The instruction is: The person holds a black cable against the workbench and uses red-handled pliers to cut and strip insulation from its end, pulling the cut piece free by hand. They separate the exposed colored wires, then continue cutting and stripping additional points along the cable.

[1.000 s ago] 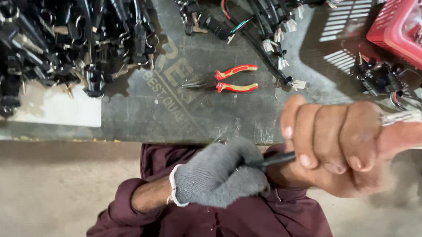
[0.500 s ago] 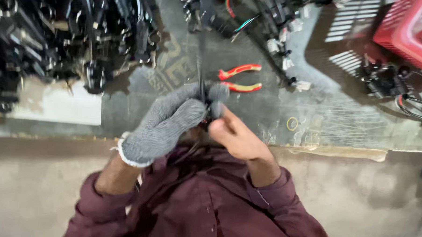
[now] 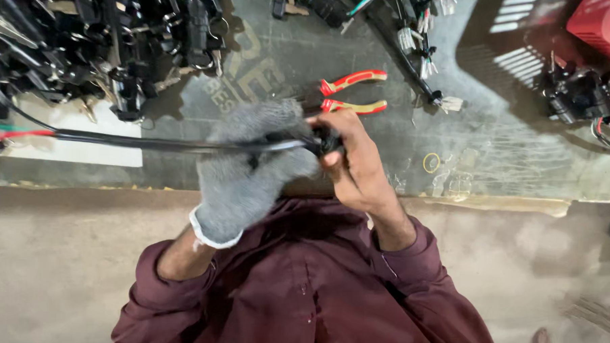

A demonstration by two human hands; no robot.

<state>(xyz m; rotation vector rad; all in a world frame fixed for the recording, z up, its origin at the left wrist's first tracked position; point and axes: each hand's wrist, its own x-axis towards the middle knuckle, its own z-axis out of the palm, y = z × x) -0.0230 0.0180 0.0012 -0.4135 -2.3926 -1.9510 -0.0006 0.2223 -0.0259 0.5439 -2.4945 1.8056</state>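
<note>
My left hand (image 3: 254,170), in a grey knit glove, grips a black sheathed cable (image 3: 142,143) that runs out to the left, where red and green wires show at the frame edge. My bare right hand (image 3: 355,159) pinches the black end piece of the same cable (image 3: 330,142) right beside the glove. Both hands are held close together in front of my chest, above the near edge of the worktable (image 3: 493,144). Red-and-yellow handled pliers (image 3: 353,94) lie on the table just beyond my hands.
A heap of black wire harnesses (image 3: 98,43) fills the far left of the table, beside a white sheet (image 3: 81,142). More cables with white connectors (image 3: 422,45) lie at the back middle. A red crate (image 3: 600,16) and a black part (image 3: 576,94) sit far right.
The cable has swung from pointing away from me to lying level toward the left. My hands have stayed joined at its end and moved slightly nearer.
</note>
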